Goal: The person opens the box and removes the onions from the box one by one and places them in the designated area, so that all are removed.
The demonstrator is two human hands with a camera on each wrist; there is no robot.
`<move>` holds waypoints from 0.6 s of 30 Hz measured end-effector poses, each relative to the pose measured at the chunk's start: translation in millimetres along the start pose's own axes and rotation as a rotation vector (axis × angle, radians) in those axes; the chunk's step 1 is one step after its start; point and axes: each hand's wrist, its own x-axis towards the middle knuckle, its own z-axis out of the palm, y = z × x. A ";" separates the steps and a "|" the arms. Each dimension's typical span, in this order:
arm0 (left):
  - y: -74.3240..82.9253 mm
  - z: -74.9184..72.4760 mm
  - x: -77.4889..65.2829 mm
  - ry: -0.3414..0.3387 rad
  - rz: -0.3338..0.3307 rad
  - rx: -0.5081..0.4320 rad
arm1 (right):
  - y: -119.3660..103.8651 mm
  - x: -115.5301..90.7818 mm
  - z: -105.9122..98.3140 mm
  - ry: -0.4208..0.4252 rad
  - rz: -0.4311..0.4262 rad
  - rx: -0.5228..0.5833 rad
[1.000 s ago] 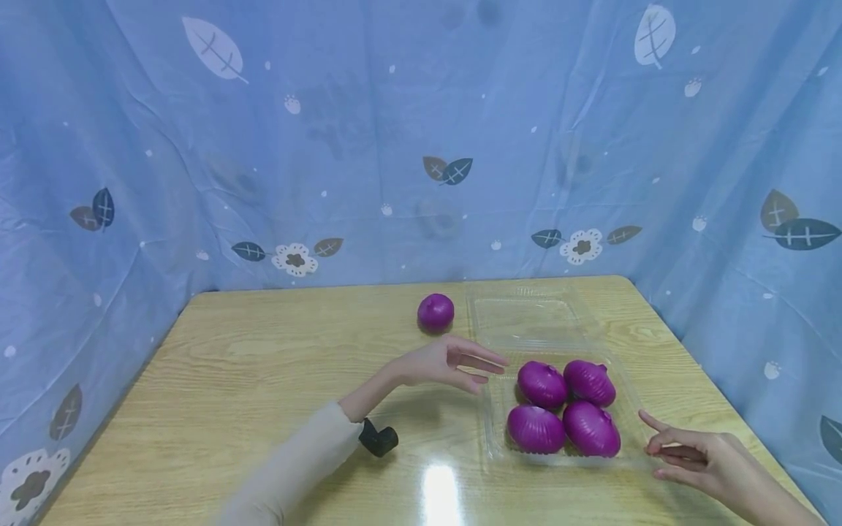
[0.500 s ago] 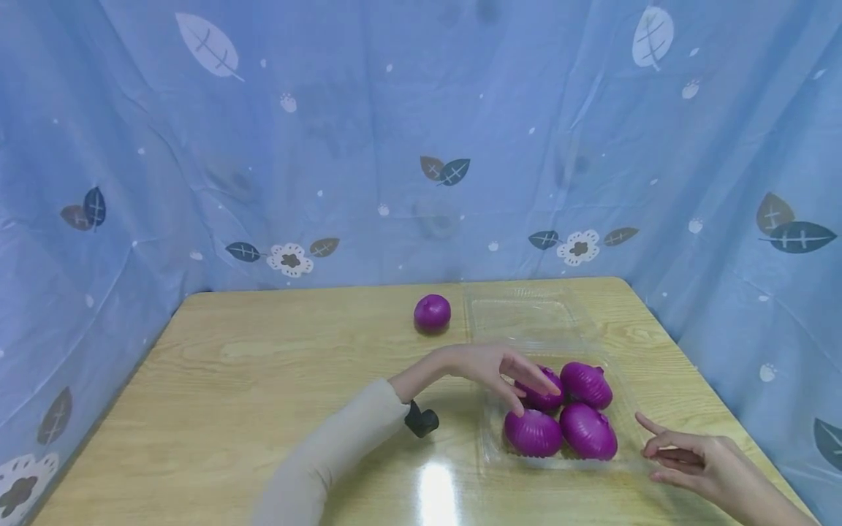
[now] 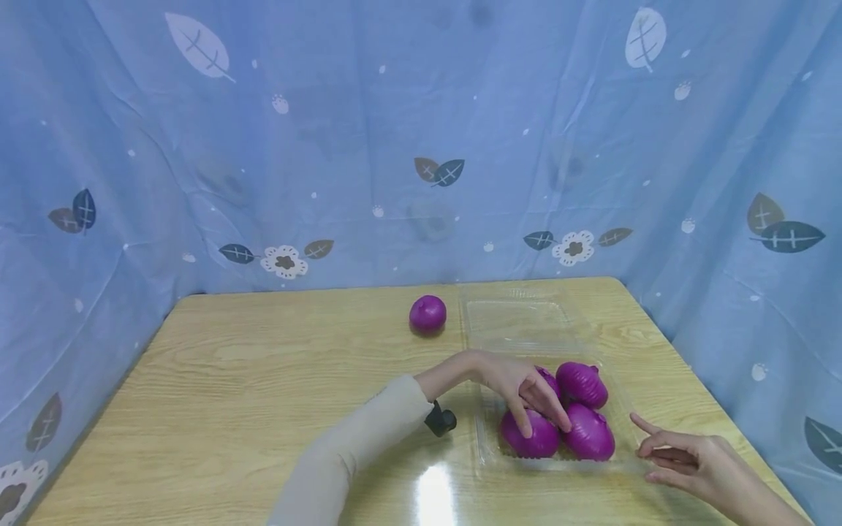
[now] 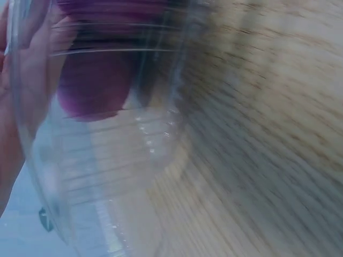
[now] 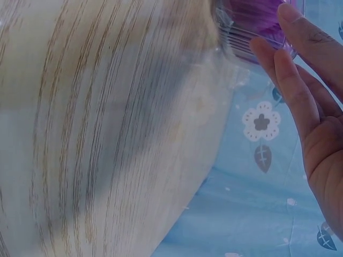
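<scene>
In the head view a clear plastic clamshell box lies with its lid folded back, holding several purple onions. My left hand reaches over its left rim, thumb and fingers pointing down at the near-left onion; firm contact is not clear. Under that hand the far-left onion is partly hidden. The near-right onion and far-right onion sit beside it. My right hand stays at the box's right edge, fingers loosely bent close to the rim. The right wrist view shows its fingertips at the box corner.
Another purple onion sits on the wooden table, left of the open clear lid. A blue leaf-print curtain surrounds the table's back and sides. A small black device is at the left wrist.
My left hand has moved right and down, from left of the box to over the near-left onion. My right hand has kept its place at the box's edge.
</scene>
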 end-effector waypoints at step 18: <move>9.0 10.0 -15.8 0.057 -0.075 0.356 | -1.1 0.2 -2.4 -0.036 0.031 0.012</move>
